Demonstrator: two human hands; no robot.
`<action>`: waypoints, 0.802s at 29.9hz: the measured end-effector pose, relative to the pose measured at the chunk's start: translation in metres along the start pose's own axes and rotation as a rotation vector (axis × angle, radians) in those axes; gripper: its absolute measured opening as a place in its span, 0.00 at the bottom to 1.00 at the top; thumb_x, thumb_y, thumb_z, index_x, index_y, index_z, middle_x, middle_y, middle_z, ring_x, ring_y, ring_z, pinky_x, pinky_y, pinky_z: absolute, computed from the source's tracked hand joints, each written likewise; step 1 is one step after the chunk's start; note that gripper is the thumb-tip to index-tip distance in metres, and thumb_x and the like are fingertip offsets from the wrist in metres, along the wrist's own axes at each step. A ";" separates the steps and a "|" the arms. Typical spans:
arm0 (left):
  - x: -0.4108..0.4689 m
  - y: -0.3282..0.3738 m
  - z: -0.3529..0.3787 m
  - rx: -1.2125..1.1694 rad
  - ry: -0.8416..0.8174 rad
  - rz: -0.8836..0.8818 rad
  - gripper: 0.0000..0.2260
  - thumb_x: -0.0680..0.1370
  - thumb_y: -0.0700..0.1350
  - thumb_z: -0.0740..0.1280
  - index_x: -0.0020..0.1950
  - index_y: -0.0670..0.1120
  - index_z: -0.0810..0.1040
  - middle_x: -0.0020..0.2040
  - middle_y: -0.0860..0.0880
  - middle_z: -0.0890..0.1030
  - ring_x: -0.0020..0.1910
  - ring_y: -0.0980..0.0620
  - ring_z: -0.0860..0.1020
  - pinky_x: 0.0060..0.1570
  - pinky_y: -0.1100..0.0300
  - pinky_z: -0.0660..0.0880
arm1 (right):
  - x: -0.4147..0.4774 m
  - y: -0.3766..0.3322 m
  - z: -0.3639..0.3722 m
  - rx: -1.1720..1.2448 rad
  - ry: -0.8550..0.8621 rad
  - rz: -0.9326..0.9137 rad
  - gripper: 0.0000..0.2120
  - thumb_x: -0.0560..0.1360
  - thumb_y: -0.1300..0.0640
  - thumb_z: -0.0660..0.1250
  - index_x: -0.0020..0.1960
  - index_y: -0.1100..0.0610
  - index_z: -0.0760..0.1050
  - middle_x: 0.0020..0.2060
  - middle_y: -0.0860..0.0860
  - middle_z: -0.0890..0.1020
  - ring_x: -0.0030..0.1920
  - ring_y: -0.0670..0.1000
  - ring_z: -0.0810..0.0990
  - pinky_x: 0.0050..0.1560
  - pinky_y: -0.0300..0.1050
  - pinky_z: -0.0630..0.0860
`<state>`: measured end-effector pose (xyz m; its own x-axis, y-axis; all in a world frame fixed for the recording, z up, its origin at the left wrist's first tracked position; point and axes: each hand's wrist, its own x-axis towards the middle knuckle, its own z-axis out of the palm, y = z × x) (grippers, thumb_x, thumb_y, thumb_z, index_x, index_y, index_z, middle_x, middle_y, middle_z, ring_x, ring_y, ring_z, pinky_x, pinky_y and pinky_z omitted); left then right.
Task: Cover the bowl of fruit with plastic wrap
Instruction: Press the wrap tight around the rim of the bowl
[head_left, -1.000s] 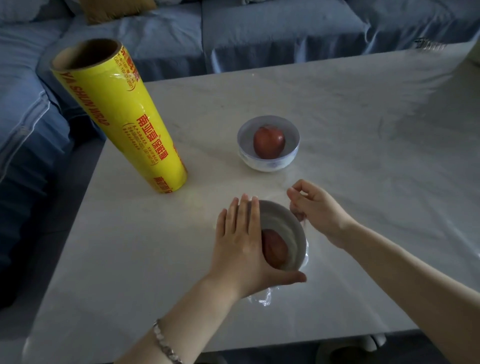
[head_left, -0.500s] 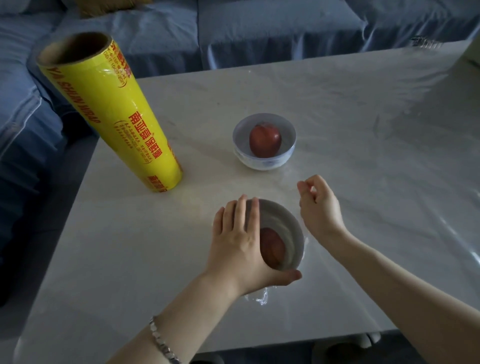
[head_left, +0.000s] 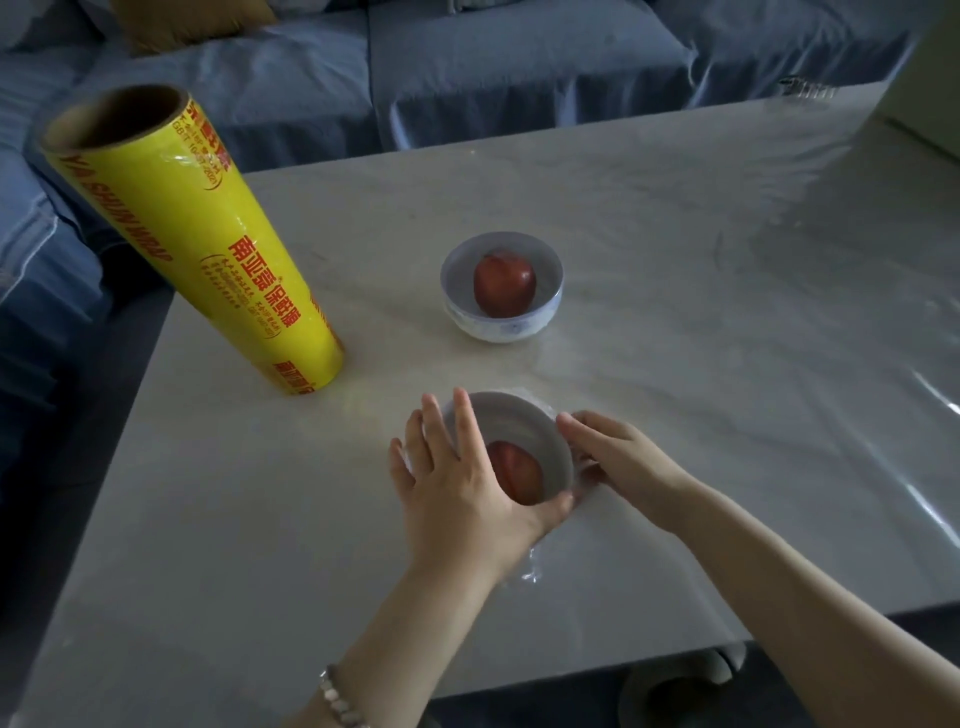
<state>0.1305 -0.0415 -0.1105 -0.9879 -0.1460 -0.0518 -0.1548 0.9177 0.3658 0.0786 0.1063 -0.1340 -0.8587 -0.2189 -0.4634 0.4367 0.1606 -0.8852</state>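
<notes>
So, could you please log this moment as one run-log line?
phase: smoothing plastic wrap | left hand: presses left side of near bowl | right hand: touches its right side | wrap roll: standing, untouched

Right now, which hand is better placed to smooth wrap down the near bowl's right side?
Right, probably: the right hand rests against that side of the near bowl, while the left hand lies across its top and left rim.
</notes>
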 end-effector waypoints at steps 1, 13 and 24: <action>0.000 0.002 -0.001 0.001 -0.041 -0.022 0.60 0.54 0.78 0.53 0.76 0.44 0.46 0.76 0.37 0.53 0.75 0.38 0.52 0.70 0.38 0.50 | 0.000 0.000 0.002 0.052 0.019 -0.013 0.13 0.77 0.52 0.61 0.38 0.57 0.75 0.33 0.53 0.75 0.35 0.50 0.72 0.38 0.43 0.68; 0.031 -0.028 -0.024 0.318 -0.352 0.518 0.61 0.58 0.75 0.66 0.72 0.52 0.28 0.76 0.48 0.33 0.75 0.47 0.34 0.74 0.48 0.39 | -0.011 -0.005 0.026 0.098 0.394 -0.083 0.12 0.80 0.55 0.54 0.38 0.55 0.67 0.26 0.50 0.69 0.22 0.43 0.67 0.32 0.40 0.69; 0.032 -0.037 -0.017 0.269 -0.293 0.516 0.58 0.52 0.79 0.51 0.71 0.54 0.27 0.76 0.51 0.35 0.75 0.49 0.36 0.74 0.49 0.43 | -0.013 -0.026 -0.001 -0.355 0.479 -0.260 0.09 0.79 0.53 0.57 0.42 0.57 0.67 0.25 0.50 0.69 0.25 0.52 0.65 0.29 0.39 0.64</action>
<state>0.1043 -0.0864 -0.1098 -0.8905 0.4104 -0.1965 0.3818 0.9089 0.1677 0.0775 0.1061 -0.1047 -0.9848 0.1469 -0.0927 0.1535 0.4862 -0.8603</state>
